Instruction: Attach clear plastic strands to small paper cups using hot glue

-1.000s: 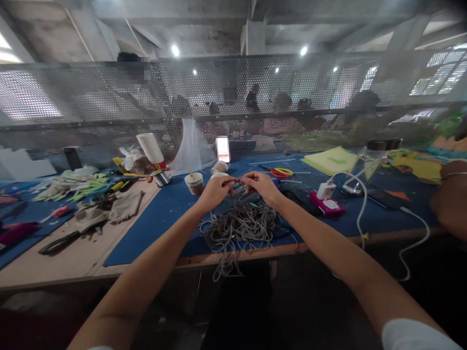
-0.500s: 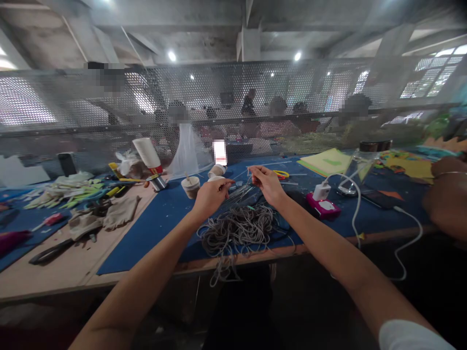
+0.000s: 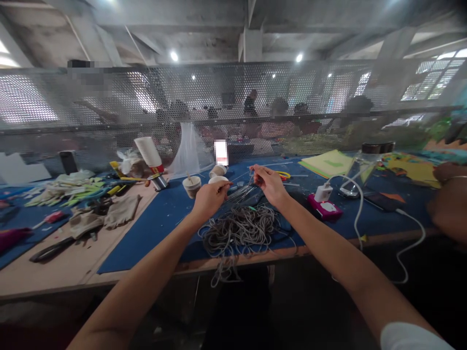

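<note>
My left hand [image 3: 210, 199] is closed in a pinch beside the white paper cups, thumb and finger pressed together; what lies in them is too small to make out. Opposite it, my right hand [image 3: 270, 185] pinches a thin pale strand [image 3: 251, 172] at its fingertips. Between and below both hands lies a bundle of thin shiny wires [image 3: 241, 194]. Nearer to me a tangled heap of grey cord [image 3: 239, 227] rests on the blue mat [image 3: 146, 228], with loops hanging over the table edge.
Paper cups [image 3: 191, 186] stand left of centre, near a lit phone screen [image 3: 221, 152]. Gloves [image 3: 122, 212] and tools lie to the left. At right are a magenta power block [image 3: 324, 206] with a charger, white cable, glass jar [image 3: 355, 172] and another person's arm [image 3: 450, 204].
Both hands keep their pinches in nearly the same place. The whole view has shifted very slightly; the cord heap lies as before.
</note>
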`<action>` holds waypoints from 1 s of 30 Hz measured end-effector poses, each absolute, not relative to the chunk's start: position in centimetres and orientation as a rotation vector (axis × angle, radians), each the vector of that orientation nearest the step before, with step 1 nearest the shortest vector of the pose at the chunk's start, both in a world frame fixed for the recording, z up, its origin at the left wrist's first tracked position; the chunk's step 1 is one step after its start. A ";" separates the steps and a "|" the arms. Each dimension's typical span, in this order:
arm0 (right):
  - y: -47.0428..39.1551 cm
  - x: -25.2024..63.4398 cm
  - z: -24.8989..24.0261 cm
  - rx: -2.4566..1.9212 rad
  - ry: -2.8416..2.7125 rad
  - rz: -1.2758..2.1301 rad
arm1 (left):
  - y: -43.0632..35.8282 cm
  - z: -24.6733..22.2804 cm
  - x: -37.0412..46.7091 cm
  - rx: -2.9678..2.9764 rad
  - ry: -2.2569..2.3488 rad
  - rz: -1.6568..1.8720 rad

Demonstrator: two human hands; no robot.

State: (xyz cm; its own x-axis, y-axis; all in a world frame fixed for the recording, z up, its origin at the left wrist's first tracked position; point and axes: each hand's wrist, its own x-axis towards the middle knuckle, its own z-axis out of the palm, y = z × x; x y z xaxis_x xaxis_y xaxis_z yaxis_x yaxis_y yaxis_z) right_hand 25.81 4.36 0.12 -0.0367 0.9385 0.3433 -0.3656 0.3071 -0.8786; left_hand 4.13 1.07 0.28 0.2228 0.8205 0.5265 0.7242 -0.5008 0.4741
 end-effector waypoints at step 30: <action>3.5 24.5 -0.2 -0.685 -1.458 0.941 | 0.8 2.5 6.7 1.991 1.089 1.263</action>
